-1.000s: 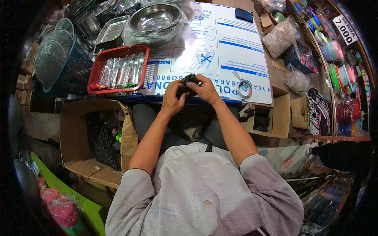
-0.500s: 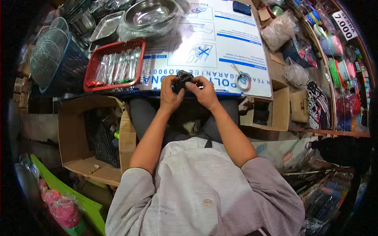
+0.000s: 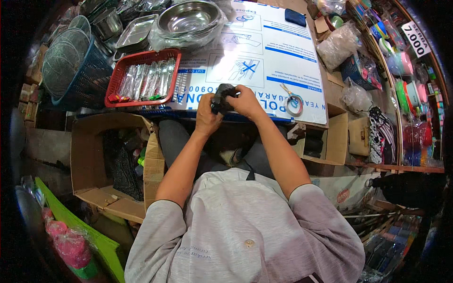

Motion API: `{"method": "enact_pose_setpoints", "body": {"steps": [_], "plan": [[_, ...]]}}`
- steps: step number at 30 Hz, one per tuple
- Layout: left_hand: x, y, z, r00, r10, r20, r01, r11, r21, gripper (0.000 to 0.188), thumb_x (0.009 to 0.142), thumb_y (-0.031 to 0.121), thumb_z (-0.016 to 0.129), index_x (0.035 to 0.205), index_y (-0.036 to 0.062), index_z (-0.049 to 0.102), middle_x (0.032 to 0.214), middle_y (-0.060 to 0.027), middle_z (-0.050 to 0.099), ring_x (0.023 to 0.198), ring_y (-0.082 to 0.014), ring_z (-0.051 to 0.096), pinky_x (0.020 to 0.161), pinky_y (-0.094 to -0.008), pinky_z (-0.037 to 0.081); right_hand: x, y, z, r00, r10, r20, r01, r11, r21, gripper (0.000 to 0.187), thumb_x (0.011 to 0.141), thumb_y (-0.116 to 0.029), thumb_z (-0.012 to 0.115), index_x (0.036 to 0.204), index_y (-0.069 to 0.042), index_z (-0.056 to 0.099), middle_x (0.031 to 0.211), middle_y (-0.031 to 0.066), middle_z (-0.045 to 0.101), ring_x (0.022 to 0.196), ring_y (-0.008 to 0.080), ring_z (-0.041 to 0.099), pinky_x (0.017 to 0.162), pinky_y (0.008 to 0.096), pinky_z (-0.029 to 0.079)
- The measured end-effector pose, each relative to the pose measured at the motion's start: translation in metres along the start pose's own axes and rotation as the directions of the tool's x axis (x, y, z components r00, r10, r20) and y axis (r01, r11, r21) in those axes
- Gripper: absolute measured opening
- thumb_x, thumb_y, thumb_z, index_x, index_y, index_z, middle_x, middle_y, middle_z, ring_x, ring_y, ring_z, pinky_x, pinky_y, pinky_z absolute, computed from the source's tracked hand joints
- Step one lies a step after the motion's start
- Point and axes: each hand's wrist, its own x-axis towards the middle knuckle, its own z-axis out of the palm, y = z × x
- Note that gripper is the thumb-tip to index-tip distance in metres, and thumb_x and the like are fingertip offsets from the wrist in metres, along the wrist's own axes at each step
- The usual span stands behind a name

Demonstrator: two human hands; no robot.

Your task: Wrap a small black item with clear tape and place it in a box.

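Just over the near edge of the table, both hands hold a small crumpled black bundle [image 3: 223, 93] that looks like thin plastic; its exact kind I cannot make out. My left hand [image 3: 206, 115] is closed around its lower left side. On the other side my right hand [image 3: 245, 102] pinches it, fingers partly hidden behind it. Beneath them lies a white printed sheet [image 3: 288, 56] with blue bars. A roll of tape [image 3: 294, 105] with scissors [image 3: 285, 88] beside it sits to the right. To the left is a red plastic basket [image 3: 109, 92] of wrapped cutlery [image 3: 146, 78].
Steel bowls [image 3: 188, 18] in plastic and metal trays [image 3: 137, 33] crowd the far left, near a blue basket [image 3: 85, 75] with wire strainers [image 3: 66, 56]. A dark blue pouch [image 3: 295, 17] lies far right. Cardboard boxes [image 3: 89, 155] [image 3: 336, 137] stand below the table on both sides.
My right hand has risen slightly and turned over the black bundle, which now stands taller and more drawn out between the hands. The whole view has shifted slightly.
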Motion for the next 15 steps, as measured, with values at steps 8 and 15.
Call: {"method": "enact_pose_setpoints", "body": {"steps": [8,15], "plan": [[0.000,-0.004,-0.002,0.996,-0.091,-0.017,0.090,0.995,-0.046,0.043,0.064,-0.001,0.071,0.101,0.0037,0.050,0.095,-0.0133,0.053,0.090,-0.0334,0.054,0.080,-0.0381,0.044,0.018,-0.002,-0.021,0.982,0.065,-0.179,-0.025,0.975,0.219,0.009,0.074,-0.006,0.065,0.078,0.002,0.062,0.066,0.0057,0.060,0.058,0.0135,0.055,0.053,0.0247,0.043],[0.004,-0.007,-0.001,0.997,-0.073,-0.039,0.069,0.993,-0.092,0.047,0.066,0.005,0.077,0.107,0.0041,0.053,0.100,-0.0125,0.055,0.093,-0.0313,0.056,0.081,-0.0362,0.046,0.007,-0.019,-0.044,0.953,0.031,-0.302,0.187,0.723,0.665,0.017,0.079,-0.005,0.065,0.093,-0.001,0.057,0.074,0.0059,0.061,0.059,0.0109,0.055,0.050,0.0213,0.043]]}}
